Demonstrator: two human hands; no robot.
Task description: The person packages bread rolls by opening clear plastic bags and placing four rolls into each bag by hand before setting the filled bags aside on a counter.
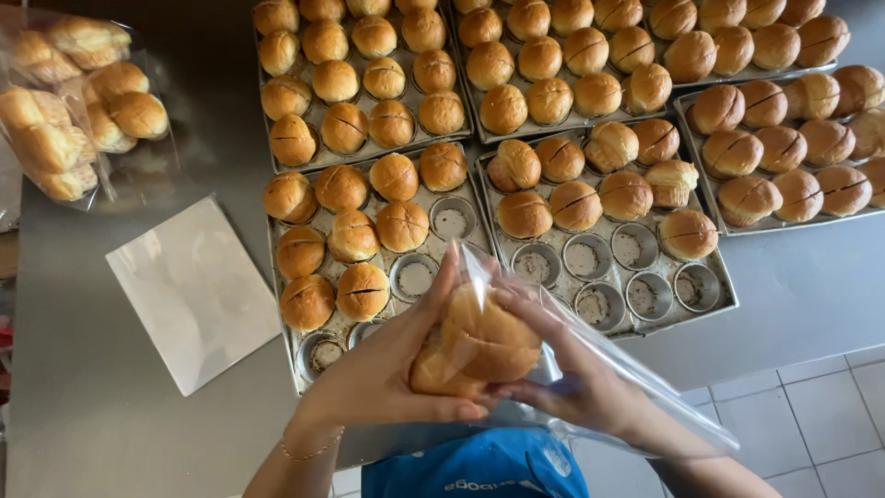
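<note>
My left hand [383,369] and my right hand [576,383] hold a clear plastic bag [645,397] over the near edge of the steel table [92,387]. Inside the bag are golden buns [484,341], pressed between both palms. Just beyond my hands lie two muffin-style baking trays: the left tray [281,346] with buns and a few empty cups, and the right tray [724,295] with its near rows of cups empty.
More trays full of buns [364,78] fill the far side of the table. A filled clear bag of buns [78,106] lies at the far left. A stack of flat clear bags [189,290] rests left of the trays. White tiled floor [820,415] shows at the right.
</note>
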